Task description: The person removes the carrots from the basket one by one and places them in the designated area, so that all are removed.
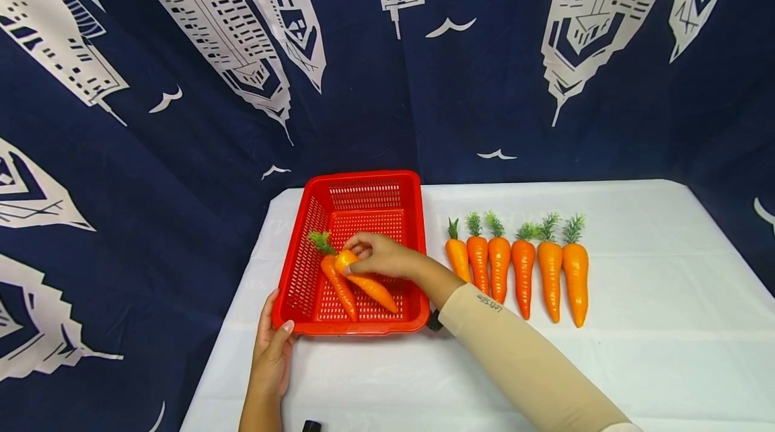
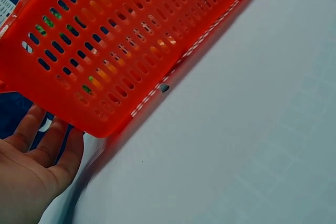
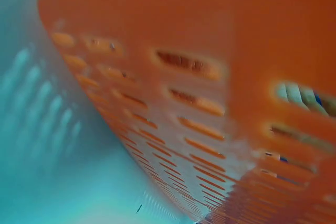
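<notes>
A red plastic basket [image 1: 369,328] with slotted walls stands at the left of the white table. At its front left corner my left hand [image 1: 271,358] grips the rim, thumb on top; the left wrist view shows this hand's fingers [image 2: 50,148] at the basket's outer wall [image 2: 126,40]. My right hand [image 1: 381,256] reaches over the basket's right side and pinches the thick top of an orange toy carrot [image 1: 374,291], which slants inside. Beside it a second carrot [image 1: 340,289] with a green top lies on the basket floor. The right wrist view shows only the slotted wall [image 3: 262,24] close up.
Several toy carrots [image 1: 523,274] lie in a row right of the basket, green tops toward the back. Behind the white table [image 1: 654,297] hangs a navy cloth [image 1: 363,129] printed with white buildings. A small black object [image 1: 311,426] shows at the front edge of view.
</notes>
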Action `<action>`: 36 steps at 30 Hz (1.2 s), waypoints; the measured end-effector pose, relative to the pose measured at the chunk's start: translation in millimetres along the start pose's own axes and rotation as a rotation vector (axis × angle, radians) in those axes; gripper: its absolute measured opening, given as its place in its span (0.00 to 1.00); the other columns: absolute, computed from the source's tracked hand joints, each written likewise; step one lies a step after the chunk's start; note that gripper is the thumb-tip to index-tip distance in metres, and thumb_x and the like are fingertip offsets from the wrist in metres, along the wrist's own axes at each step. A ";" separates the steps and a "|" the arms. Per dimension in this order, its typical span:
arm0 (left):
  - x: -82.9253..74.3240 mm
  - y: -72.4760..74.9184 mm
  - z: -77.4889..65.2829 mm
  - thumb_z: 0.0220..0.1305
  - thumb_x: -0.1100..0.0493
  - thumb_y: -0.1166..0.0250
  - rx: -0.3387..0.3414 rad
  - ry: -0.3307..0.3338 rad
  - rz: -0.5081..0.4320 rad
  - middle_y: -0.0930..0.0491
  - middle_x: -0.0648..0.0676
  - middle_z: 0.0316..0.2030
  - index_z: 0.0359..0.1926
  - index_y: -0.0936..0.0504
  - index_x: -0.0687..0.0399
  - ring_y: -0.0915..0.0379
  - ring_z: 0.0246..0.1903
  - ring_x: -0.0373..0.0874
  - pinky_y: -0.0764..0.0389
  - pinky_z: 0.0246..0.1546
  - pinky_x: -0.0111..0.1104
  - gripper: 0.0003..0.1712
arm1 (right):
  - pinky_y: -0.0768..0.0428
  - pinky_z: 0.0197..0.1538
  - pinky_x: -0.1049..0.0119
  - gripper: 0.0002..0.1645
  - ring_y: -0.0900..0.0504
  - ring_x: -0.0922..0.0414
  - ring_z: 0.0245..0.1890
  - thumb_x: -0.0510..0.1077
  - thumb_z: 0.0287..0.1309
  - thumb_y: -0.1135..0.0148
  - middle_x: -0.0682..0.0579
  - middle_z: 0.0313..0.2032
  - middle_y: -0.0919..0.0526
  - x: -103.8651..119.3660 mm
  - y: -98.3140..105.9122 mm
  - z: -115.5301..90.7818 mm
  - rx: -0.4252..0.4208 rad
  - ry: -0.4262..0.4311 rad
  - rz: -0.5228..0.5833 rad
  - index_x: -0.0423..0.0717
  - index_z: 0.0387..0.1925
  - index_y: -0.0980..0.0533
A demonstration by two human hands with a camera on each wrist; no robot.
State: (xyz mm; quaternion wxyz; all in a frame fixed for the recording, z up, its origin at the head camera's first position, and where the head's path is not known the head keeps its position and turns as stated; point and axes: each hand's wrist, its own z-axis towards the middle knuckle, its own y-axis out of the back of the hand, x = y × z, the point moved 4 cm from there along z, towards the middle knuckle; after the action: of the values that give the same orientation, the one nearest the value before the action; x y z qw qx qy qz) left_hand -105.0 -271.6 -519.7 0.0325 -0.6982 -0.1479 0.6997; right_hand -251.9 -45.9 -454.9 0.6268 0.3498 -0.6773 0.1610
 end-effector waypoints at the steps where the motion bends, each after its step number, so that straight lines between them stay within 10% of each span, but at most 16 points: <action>1: -0.1 -0.2 0.2 0.73 0.69 0.51 0.004 -0.007 0.001 0.42 0.46 0.74 0.79 0.49 0.45 0.33 0.65 0.39 0.24 0.59 0.24 0.38 | 0.17 0.52 0.66 0.27 0.19 0.55 0.50 0.46 0.57 0.27 0.49 0.53 0.20 0.3 1.0 -0.1 -0.020 0.005 0.001 0.49 0.57 0.24; 36: -0.5 -1.2 -0.3 0.73 0.69 0.51 -0.002 -0.003 0.004 0.42 0.46 0.73 0.79 0.49 0.45 0.33 0.65 0.40 0.23 0.58 0.25 0.38 | 0.15 0.45 0.64 0.28 0.18 0.54 0.50 0.50 0.60 0.29 0.53 0.56 0.20 14.3 25.1 -19.5 -0.576 0.251 -0.019 0.55 0.61 0.24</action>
State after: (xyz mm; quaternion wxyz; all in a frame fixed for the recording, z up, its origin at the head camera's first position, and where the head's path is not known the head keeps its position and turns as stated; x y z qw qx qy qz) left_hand -105.0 -270.6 -518.9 0.0301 -0.6976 -0.1472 0.7006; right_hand -254.1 -19.3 -432.5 0.7802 0.1416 -0.6093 -0.0014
